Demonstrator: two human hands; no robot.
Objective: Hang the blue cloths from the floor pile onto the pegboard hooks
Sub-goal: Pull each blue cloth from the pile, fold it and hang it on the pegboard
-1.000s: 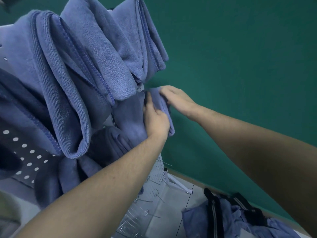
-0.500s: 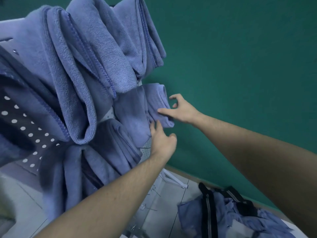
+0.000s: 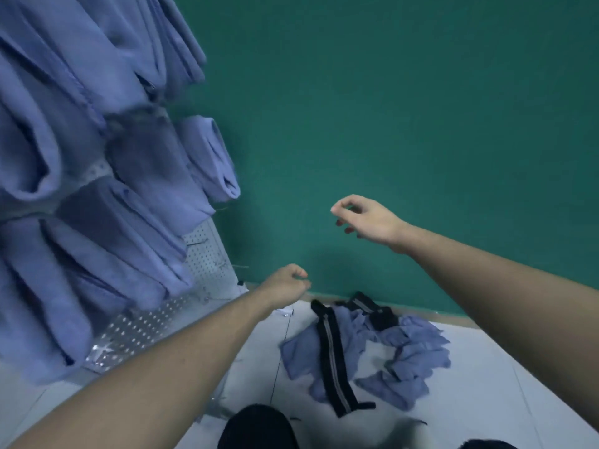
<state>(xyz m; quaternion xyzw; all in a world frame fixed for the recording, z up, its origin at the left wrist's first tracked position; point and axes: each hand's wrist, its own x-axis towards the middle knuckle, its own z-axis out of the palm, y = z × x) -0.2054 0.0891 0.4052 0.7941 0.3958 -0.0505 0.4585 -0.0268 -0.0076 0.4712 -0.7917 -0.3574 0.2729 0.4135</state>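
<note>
Both hands are holding nothing: I'm seeing left hand hanging loosely curled, right hand relaxed. Blue cloths are hanging on pegboard; floor pile is lying by wall.

Soft matt cloths — shiny perforated metal pegboard.

Hanging cloths motion-blurred, cut off left; hooks hidden beneath.
</note>
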